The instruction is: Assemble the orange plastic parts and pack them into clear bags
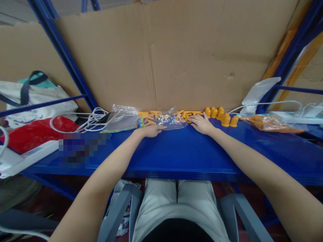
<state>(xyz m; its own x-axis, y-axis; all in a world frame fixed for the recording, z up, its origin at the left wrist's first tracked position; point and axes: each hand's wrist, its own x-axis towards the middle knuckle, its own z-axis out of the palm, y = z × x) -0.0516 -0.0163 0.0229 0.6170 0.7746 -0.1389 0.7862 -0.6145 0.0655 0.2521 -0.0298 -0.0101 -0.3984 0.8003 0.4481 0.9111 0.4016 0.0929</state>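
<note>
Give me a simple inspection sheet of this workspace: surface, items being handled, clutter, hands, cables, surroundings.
Surface: blue tabletop, smooth.
Job's things: orange pieces around a clear plastic bag, some possibly inside; orange cup-shaped pieces to the right.
Clutter: red bag and white tote bag at left.
Hands: left hand at the clear plastic bag; right hand at the orange pieces; grips unclear.
Cables: white cable, loosely coiled, left.
Surroundings: cardboard behind; blue metal frame.
</note>
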